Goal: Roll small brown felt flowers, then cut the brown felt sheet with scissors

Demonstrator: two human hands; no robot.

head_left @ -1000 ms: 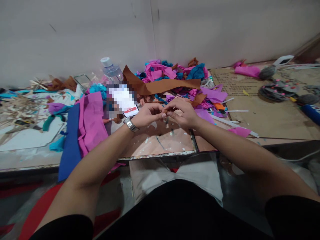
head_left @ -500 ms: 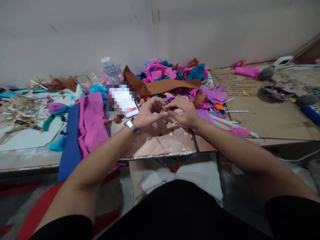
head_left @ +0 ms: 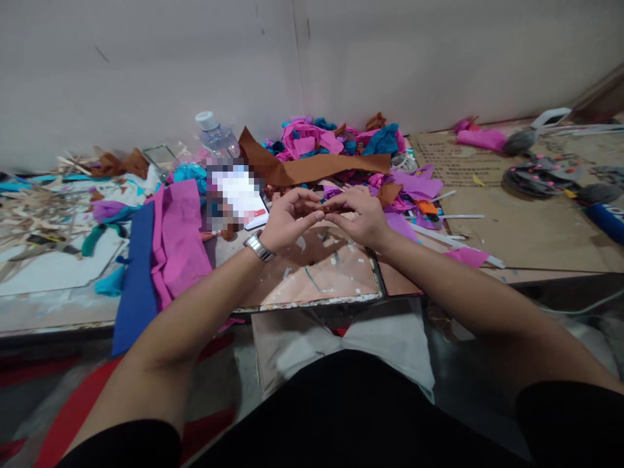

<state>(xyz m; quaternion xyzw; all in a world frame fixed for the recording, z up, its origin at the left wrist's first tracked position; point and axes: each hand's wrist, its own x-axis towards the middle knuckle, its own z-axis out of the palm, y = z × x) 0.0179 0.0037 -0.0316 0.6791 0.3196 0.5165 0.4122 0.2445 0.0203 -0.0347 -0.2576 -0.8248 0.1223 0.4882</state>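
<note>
My left hand [head_left: 287, 221] and my right hand [head_left: 358, 214] meet fingertip to fingertip above the table's near middle. Both pinch a small brown piece of crepe paper [head_left: 325, 210] between them; most of it is hidden by the fingers. A silver watch [head_left: 257, 246] sits on my left wrist. Just behind the hands lies a long brown paper strip [head_left: 312, 168] on a heap of pink, blue and purple paper scraps [head_left: 341, 143].
Folded pink paper [head_left: 178, 237] and blue paper [head_left: 139, 273] lie at the left, overhanging the table edge. A plastic water bottle [head_left: 217, 136] stands at the back. Cardboard [head_left: 511, 214] covers the right side, with dark tools [head_left: 541, 179] on it. Wooden sticks [head_left: 34, 208] clutter the far left.
Both hands have risen slightly and shifted away from me, still pinched together on the brown piece. The left thumb and fingers have curled more over it.
</note>
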